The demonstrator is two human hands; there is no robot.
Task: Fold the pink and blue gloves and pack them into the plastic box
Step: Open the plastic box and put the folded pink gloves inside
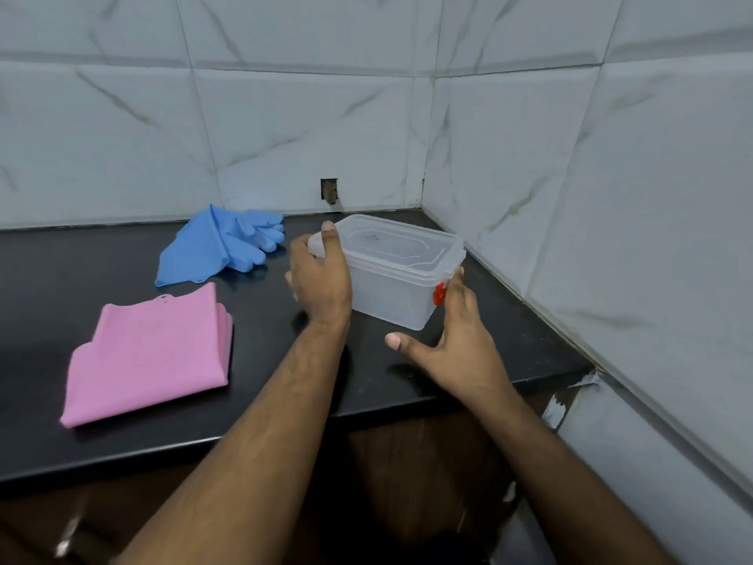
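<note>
Right hand (pixel 452 340): mine, fingers spread, tips at red latch (pixel 439 293). Pink gloves (pixel 148 354): folded, counter (pixel 285 409) front-left. Left hand (pixel 322 275): grasping box's left end, thumb on lid (pixel 391 244). Plastic box (pixel 391 293): lid on, w/ corner wall behind. Blue gloves (pixel 220 244): back-left, unfolded, apart from box.

Left hand (pixel 322 275) curled in a grip, right hand (pixel 456 336) seemingly open, thumb spread, both forearms extended

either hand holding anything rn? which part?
Left hand grips the plastic box at its left end, thumb over the lid rim. Right hand, fingers straight, touches the red latch end; no grip.
</note>
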